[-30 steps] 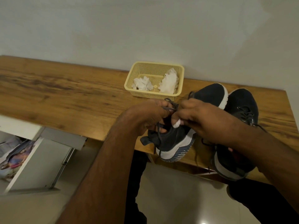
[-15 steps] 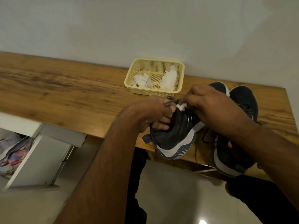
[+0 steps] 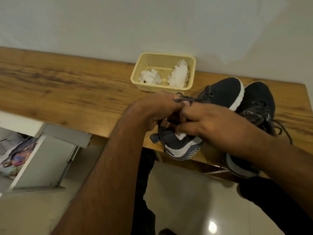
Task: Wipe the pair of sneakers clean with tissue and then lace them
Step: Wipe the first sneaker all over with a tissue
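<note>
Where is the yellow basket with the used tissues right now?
In the head view the yellow basket sits at the back of the wooden table, against the wall, just behind the left hand and left of the sneakers' toes.

Both my forearms reach forward and meet in the middle. My left hand [image 3: 157, 111] is curled tight, knuckles up — pinching the lace [image 3: 184, 99] at its fingertips. My right hand [image 3: 208, 122] sits just beside it, fingers bent, a scrap of tissue [image 3: 181, 135] tucked under them.
</note>
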